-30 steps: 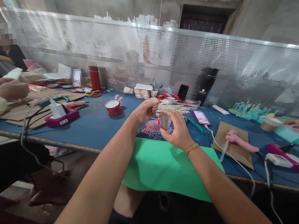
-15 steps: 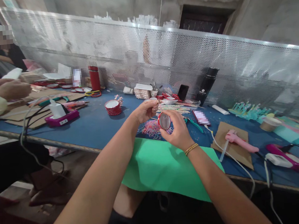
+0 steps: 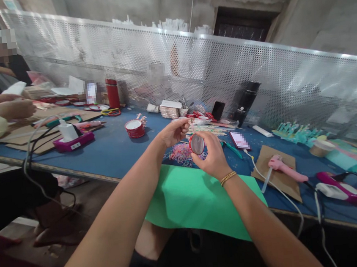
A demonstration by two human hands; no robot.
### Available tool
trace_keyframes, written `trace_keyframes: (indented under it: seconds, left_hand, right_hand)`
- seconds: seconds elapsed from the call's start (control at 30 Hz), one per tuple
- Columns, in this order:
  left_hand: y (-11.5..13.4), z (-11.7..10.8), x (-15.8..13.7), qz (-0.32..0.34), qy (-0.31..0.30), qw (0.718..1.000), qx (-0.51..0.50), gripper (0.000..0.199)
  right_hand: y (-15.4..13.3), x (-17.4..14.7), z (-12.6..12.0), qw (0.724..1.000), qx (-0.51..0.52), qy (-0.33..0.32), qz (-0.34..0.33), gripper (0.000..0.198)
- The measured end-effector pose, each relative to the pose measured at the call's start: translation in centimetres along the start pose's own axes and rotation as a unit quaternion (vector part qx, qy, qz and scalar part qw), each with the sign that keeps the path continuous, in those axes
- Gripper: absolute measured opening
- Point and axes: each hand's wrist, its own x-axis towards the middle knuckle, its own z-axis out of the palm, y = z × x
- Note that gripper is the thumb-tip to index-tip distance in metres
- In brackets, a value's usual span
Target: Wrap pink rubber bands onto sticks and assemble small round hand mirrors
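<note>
My right hand [image 3: 213, 153] is closed around a small round disc [image 3: 197, 144] with a red rim and a greyish, shiny face turned towards me. From the disc's top a short, thin, pale strip [image 3: 192, 127] rises to the fingertips of my left hand [image 3: 175, 131]. The left fingers are pinched together there; what lies between them is too small to make out. Below both hands, a heap of thin multicoloured loops [image 3: 180, 153] lies on the blue table. A green sheet [image 3: 201, 201] covers my lap and meets the table's edge.
Left stand a stack of red-rimmed discs [image 3: 134, 129] and a purple power strip [image 3: 74, 141]. Right lie green-handled pliers [image 3: 232, 149], a phone [image 3: 239, 140] and a pink glue gun [image 3: 287, 169] on cardboard, with trailing cables. A co-worker's hands [image 3: 13, 108] are at far left.
Almost nothing differs: both hands keep their grip and place, with the disc turned very slightly. The camera view has shifted a little.
</note>
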Motion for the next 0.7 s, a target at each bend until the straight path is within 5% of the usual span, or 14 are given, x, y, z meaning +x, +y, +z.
trace_keyframes:
  seconds: [0.27, 0.7]
  left_hand:
    - [-1.2, -1.0, 1.1, 0.1, 0.133, 0.975, 0.145, 0.031]
    - [-1.3, 0.1, 0.9, 0.143, 0.161, 0.95, 0.225, 0.025]
  right_hand:
    - [0.4, -0.5, 0.8, 0.993, -0.103, -0.01, 0.057, 0.06]
    - [0.0, -0.5, 1.1, 0.985, -0.16, -0.039, 0.058, 0.058]
